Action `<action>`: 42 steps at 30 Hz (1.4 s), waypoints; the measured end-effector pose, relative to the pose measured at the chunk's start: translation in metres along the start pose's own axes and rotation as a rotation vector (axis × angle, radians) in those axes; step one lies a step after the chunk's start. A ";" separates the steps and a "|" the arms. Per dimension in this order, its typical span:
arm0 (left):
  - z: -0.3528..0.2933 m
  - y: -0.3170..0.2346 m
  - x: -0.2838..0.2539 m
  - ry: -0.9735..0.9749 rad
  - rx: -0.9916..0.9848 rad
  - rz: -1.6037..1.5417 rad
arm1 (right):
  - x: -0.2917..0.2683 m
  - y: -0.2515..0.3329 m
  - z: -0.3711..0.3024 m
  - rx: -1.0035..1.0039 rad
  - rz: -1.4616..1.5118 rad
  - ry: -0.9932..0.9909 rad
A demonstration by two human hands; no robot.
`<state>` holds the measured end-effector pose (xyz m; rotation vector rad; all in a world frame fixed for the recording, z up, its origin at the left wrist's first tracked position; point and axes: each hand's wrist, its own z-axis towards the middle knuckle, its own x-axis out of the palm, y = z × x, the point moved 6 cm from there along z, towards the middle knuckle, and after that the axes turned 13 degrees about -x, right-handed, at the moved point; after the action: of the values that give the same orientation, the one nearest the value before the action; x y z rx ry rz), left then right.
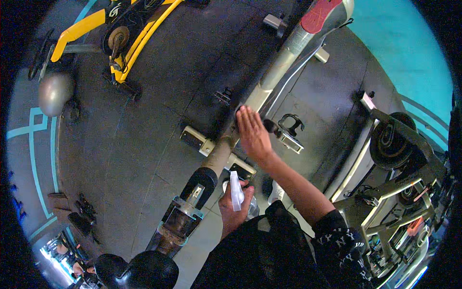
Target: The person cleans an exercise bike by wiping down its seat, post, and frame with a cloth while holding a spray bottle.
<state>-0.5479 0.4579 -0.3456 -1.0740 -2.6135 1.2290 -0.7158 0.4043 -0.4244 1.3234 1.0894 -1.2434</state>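
An exercise bike stretches diagonally below me, its long grey and beige frame (223, 153) running from the black saddle (137, 272) at lower left to a silver and red front end (315, 19). My right hand (254, 135) lies flat on the middle of the frame, fingers stretched out side by side. Whatever is beneath the palm is hidden. Close to my body, my left hand (233, 209) is closed around a spray bottle with a white trigger head (236, 190). Its clear body (253, 208) shows only partly behind the fingers. A strapped pedal (290, 139) sits right of the frame.
The seat-post clamp (181, 219) stands between saddle and frame. A crosswise foot (195, 139) rests on the dark tiled floor (139, 139). A yellow bike (82, 31) is at upper left, other gym equipment (390, 178) at right. Turquoise flooring (394, 48) lies at far right.
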 end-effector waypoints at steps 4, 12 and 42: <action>0.003 0.003 0.001 -0.011 0.091 -0.050 | -0.005 0.023 -0.021 -0.139 0.190 -0.139; 0.005 -0.011 -0.002 -0.038 0.052 0.029 | -0.012 -0.024 0.004 -0.046 0.087 -0.009; -0.004 -0.016 -0.009 -0.021 0.108 -0.079 | -0.004 0.022 -0.010 -0.007 0.300 -0.260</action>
<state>-0.5492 0.4480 -0.3294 -0.9352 -2.5445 1.3534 -0.6935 0.4119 -0.4192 1.2282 0.6837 -1.1459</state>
